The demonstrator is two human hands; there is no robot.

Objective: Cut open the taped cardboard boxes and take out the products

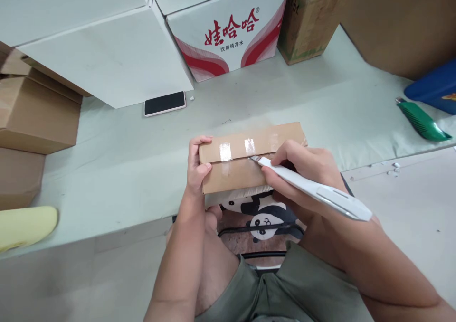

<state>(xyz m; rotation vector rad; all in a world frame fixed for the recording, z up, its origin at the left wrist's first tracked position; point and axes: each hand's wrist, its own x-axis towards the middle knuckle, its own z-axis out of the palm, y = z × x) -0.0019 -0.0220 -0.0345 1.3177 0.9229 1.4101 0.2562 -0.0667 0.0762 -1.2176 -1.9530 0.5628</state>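
Note:
A long brown cardboard box (242, 175) rests at the front edge of the covered table, its lengthwise seam crossed by clear tape (225, 152). My left hand (198, 165) grips the box's left end, thumb on top. Between the fingers of my right hand (306, 170) is a white utility knife (317, 191). Its short blade touches or nearly touches the seam near the middle of the box, just right of a second piece of tape (250, 146). Part of the box's right end is hidden behind my right hand.
Behind the box lies a black-screened phone (165, 104). A white carton with red print (231, 32) and brown boxes (39, 113) stand around the table (124, 170). At right are a green-handled tool (423, 120) and a blue container (434, 87); a yellow object (28, 224) lies left.

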